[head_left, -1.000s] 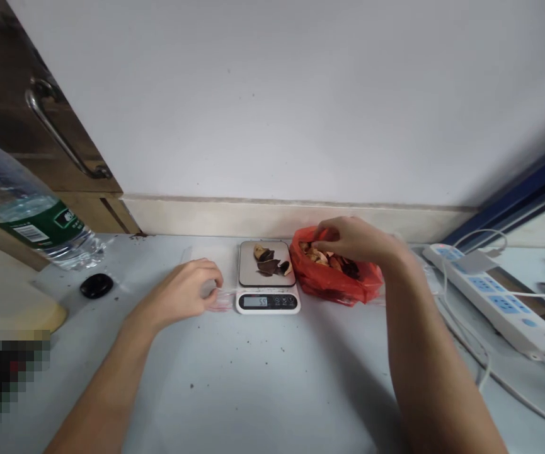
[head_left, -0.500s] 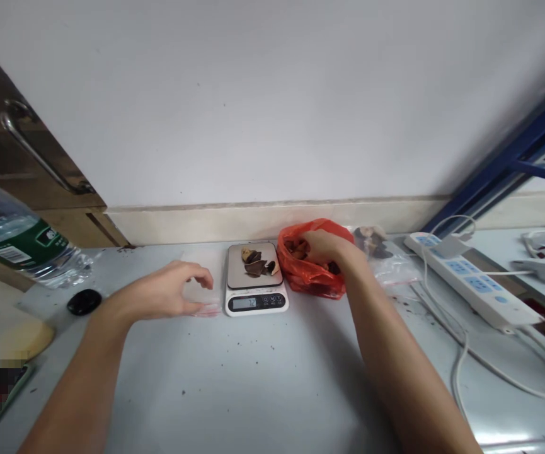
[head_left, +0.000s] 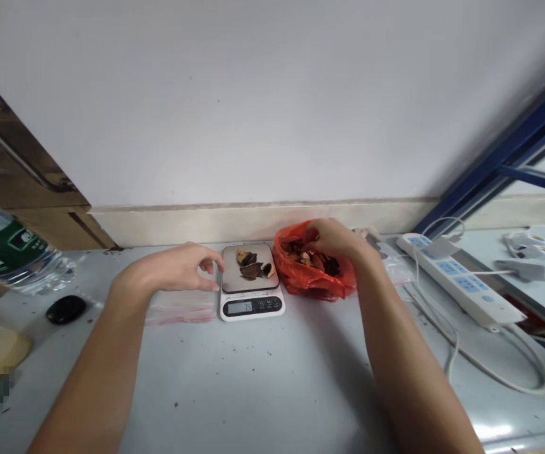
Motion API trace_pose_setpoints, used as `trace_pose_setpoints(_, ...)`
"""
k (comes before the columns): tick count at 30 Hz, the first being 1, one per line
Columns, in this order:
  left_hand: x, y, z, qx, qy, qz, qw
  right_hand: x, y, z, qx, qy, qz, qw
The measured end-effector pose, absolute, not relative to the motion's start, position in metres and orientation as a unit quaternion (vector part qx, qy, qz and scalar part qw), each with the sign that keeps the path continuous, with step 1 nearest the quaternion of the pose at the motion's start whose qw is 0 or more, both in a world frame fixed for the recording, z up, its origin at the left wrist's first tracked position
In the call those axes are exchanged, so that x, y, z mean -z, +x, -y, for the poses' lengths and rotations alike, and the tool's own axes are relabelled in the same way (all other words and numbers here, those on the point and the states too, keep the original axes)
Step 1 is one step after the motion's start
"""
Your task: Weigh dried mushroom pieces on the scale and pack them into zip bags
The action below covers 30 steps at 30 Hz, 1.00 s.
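Note:
A white kitchen scale (head_left: 253, 308) stands on the grey tabletop, its display lit with digits. Several dark brown, curled dried pieces (head_left: 252, 270) and a paler one lie on its metal plate. My left hand (head_left: 188, 268) hovers at the scale's left edge with thumb and fingers apart, holding nothing. Right of the scale, an open red plastic bag (head_left: 319, 287) contains more brown dried pieces (head_left: 310, 257). My right hand (head_left: 333, 239) reaches over the bag's far rim, its fingers bent together inside the opening. What they pinch is too small and shadowed to name.
Flat clear plastic bags (head_left: 182, 309) with red edges lie under my left hand. At left are a black round object (head_left: 66, 309) and a large water bottle (head_left: 14, 252). On the right lie another clear bag (head_left: 397, 268) and a white power strip (head_left: 461, 277) with cables.
My left hand has moved right, up to the scale's edge. My right hand has lifted slightly within the red bag, exposing more pieces. The scale's last digit has changed. The view has shifted slightly.

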State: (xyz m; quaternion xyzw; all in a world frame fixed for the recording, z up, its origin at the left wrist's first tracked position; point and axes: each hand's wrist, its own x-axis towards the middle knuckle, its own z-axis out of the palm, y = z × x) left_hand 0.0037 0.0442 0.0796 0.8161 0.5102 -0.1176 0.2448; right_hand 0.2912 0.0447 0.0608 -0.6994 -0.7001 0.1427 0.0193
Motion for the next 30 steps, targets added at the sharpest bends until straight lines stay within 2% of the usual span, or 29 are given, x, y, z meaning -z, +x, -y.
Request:
trace_pose_setpoints(5,-0.079,-0.002,-0.047,0.117,0.807,-0.528,0.237,-0.074,0.29,-0.038,-0.132,-0.707,0.688,0.097)
trace_pose_setpoints(11,-0.073,-0.007,-0.049,0.101,0.824,-0.512,0.22,-0.052,0.279,-0.044,-0.157,-0.721,0.675,-0.015)
trace_pose_setpoints(19,-0.074,-0.001,-0.045,0.111,0.824,-0.509,0.22,-0.057,0.285,-0.046,-0.167,-0.709,0.685,-0.002)
trace_pose_setpoints(30,-0.076,-0.011,-0.047,0.103,0.817,-0.524,0.218,-0.076,0.261,-0.033,-0.24,-0.619,0.711,0.231)
